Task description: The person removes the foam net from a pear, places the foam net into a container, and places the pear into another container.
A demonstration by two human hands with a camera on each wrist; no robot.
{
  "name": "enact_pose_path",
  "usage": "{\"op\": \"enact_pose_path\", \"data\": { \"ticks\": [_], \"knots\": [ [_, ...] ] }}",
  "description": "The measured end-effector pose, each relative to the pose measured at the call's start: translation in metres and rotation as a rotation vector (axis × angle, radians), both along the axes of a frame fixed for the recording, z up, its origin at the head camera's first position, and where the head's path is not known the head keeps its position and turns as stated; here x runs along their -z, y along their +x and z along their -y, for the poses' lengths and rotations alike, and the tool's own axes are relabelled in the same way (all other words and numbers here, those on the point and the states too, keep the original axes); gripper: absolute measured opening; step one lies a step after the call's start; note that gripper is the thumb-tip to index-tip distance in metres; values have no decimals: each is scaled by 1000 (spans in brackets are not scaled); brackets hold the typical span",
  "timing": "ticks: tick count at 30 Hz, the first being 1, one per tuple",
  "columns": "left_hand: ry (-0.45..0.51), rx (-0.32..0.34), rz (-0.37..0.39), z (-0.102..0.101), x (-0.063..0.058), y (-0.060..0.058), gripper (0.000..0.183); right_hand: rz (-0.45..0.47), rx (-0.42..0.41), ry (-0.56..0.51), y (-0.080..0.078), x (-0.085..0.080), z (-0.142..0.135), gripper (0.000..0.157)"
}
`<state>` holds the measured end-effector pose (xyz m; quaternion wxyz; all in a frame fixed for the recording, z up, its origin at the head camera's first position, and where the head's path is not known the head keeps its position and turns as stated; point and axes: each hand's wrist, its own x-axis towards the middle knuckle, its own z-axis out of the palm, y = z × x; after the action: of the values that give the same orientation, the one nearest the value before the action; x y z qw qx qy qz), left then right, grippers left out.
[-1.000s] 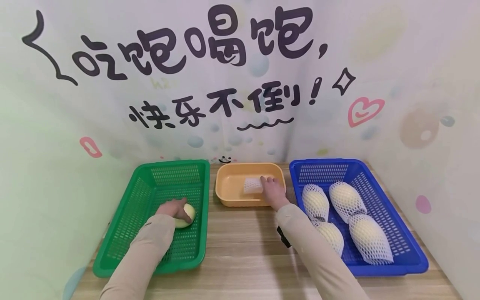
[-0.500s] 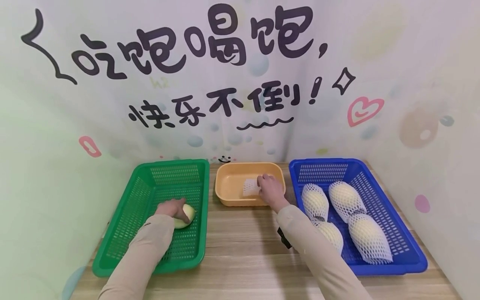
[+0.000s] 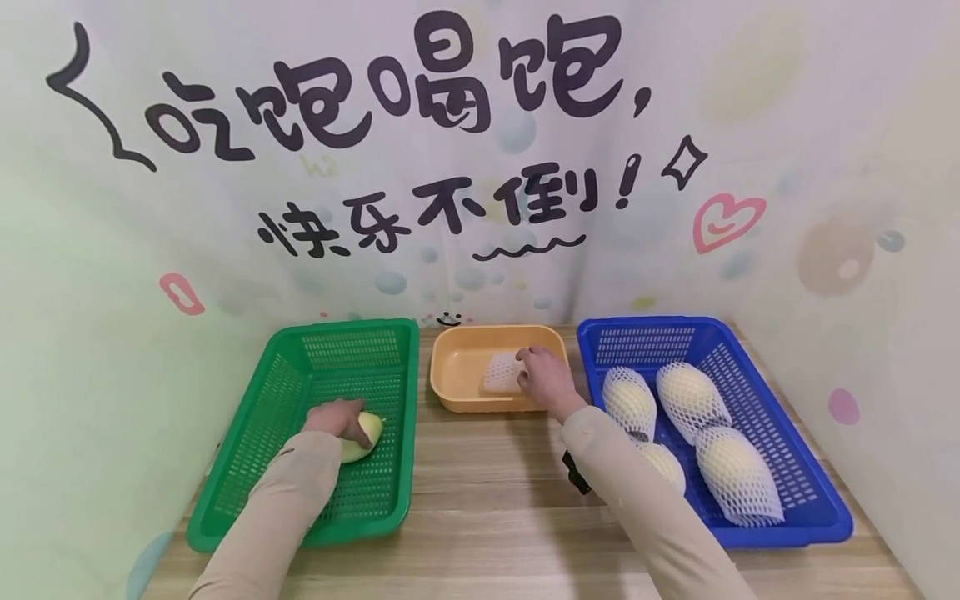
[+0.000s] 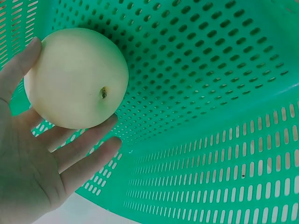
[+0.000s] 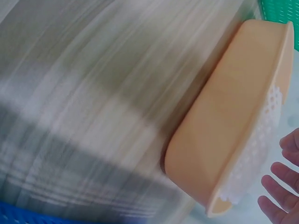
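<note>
In the head view, my left hand (image 3: 337,418) is inside the green basket (image 3: 411,450), holding a pale yellow melon (image 3: 371,427). The left wrist view shows my thumb against one side of the melon (image 4: 77,77) and my fingers under it. My right hand (image 3: 550,380) is over the orange tray (image 3: 456,403), with its fingertips at a white foam net (image 3: 501,372). In the right wrist view, the fingers (image 5: 280,182) are spread and loosely bent beside the net (image 5: 254,149), and nothing shows between them.
To the right stands a blue basket (image 3: 813,537) with several melons in white foam nets (image 3: 738,477). Part of one netted melon is hidden by the right sleeve. All the containers stand on a wood-grain table (image 3: 480,517), before a printed wall cloth (image 3: 450,283).
My left hand and the melon have shifted slightly left, baring more of its stem end. My right hand moved left to the foam net, then slightly back; the net looks a little more raised.
</note>
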<state>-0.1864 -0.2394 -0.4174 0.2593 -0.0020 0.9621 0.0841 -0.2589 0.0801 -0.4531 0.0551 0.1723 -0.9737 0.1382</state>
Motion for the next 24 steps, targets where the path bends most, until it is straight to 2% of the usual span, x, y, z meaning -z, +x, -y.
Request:
{"op": "enact_pose_path", "data": {
  "ticks": [5,9,14,21,24],
  "knots": [
    [-12,8,3,0,-6,2,69,-42,-26,-20,2,-13,-5,23],
    [-16,42,-30,-4,-15,-2,67,-110,-55,-66,3,-28,-10,22],
    [-3,72,-78,-12,-27,-9,67,-184,-53,-71,4,-45,-16,22],
    [15,97,-255,-32,-42,-14,56,-238,-42,-75,6,-62,-24,21],
    [31,90,-306,-43,-51,-14,54,-273,-59,-97,7,-70,-29,22]
  ]
}}
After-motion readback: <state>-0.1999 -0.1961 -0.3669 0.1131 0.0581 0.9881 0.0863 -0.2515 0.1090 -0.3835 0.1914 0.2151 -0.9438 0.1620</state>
